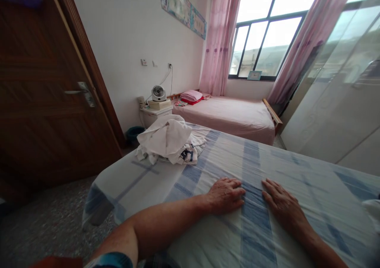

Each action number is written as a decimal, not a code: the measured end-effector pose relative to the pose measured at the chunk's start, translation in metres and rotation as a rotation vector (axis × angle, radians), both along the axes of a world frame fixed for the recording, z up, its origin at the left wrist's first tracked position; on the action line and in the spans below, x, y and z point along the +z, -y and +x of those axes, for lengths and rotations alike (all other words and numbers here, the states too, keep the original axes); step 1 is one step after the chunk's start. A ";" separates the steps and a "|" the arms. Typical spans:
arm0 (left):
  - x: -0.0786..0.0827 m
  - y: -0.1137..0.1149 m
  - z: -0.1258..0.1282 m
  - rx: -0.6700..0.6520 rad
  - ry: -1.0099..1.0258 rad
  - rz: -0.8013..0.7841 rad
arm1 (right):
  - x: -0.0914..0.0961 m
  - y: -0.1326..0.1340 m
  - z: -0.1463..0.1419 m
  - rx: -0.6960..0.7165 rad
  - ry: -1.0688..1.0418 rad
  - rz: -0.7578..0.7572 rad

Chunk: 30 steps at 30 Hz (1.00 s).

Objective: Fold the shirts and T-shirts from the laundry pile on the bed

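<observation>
My left hand (226,195) lies palm down on a blue-and-white checked sheet (219,228), its fingers pointing right. To its right, my right hand (280,198) rests on the same sheet with the fingers stretched forward. A blue stripe of the cloth runs between the two hands. Neither hand holds anything, and both are open. Small wrinkles show in the sheet around them. Beyond my left hand sits a crumpled heap of white clothes (168,137), one piece bearing a dark printed patch. I touch only the sheet.
A second bed (231,113) with folded pink bedding (191,96) stands under the window. Beside it, a small fan (158,93) sits on a nightstand (148,116). A brown door (44,101) is at left, a glossy wardrobe (332,113) at right. The sheet hangs over the bed's left edge.
</observation>
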<state>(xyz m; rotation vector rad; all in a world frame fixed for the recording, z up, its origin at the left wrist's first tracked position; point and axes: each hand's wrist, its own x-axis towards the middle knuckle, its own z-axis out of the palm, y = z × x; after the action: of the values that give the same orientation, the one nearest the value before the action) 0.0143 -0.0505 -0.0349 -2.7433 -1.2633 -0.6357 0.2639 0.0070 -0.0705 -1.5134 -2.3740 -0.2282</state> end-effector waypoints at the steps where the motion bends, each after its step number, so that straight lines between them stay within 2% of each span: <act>1: 0.002 -0.004 -0.004 0.029 0.002 0.003 | -0.001 0.000 0.000 0.005 -0.006 0.004; 2: 0.006 -0.008 -0.009 0.081 0.012 0.018 | -0.001 0.000 0.000 0.010 -0.015 0.008; 4: 0.019 -0.018 -0.028 0.267 0.058 0.114 | -0.001 0.000 0.001 0.020 -0.033 0.014; 7: 0.046 -0.032 -0.070 0.614 0.141 0.367 | -0.001 0.001 0.003 0.042 -0.049 0.012; 9: 0.063 -0.038 -0.101 0.794 0.179 0.483 | -0.001 0.001 0.004 0.049 -0.055 0.012; 11: 0.073 -0.041 -0.129 0.933 0.216 0.541 | -0.002 0.001 0.005 0.050 -0.058 0.014; 13: 0.076 -0.043 -0.149 1.014 0.247 0.548 | -0.002 0.001 0.004 0.048 -0.061 0.018; 16: 0.073 -0.044 -0.164 1.022 0.288 0.492 | -0.002 0.002 0.003 0.046 -0.063 0.020; 19: 0.070 -0.047 -0.168 1.004 0.364 0.467 | 0.000 0.003 0.002 0.050 -0.055 0.012; 22: 0.074 -0.048 -0.169 0.992 0.594 0.476 | 0.001 0.003 0.002 0.045 -0.051 0.009; 25: 0.085 -0.046 -0.162 0.923 0.830 0.489 | 0.000 0.003 0.001 0.034 -0.054 0.012; 28: 0.095 -0.035 -0.133 0.766 0.911 0.460 | 0.000 0.004 0.001 0.023 -0.064 0.009; 30: 0.093 -0.021 -0.099 0.507 0.925 0.319 | 0.000 0.004 0.000 0.018 -0.071 0.000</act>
<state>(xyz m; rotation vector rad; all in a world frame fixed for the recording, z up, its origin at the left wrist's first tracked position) -0.0852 -0.0292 0.0581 -1.7405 -1.6773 -1.9182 0.2641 0.0029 -0.0706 -1.4748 -2.3308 -0.1672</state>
